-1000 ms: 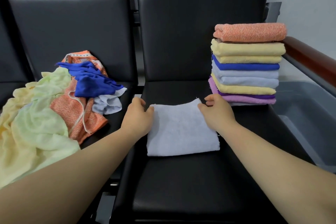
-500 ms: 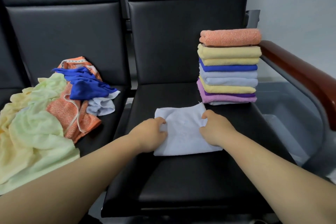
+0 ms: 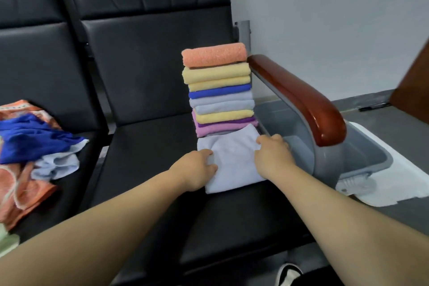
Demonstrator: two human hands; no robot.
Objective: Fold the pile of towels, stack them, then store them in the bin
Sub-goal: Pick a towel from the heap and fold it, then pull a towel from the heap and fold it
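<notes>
While a tall stack (image 3: 218,90) of folded towels stands at the back of the seat (image 3: 151,158), a person's left hand (image 3: 197,169) and right hand (image 3: 271,155) grip a folded pale towel (image 3: 234,162) by its sides, fingers curled on the cloth, just in front of the stack. An unfolded pile (image 3: 34,146) lies on the neighbouring seat (image 3: 74,193). No towels show in the grey bin (image 3: 362,153) beside the armrest (image 3: 301,97). Folding looks well past halfway; storing is not yet begun.
</notes>
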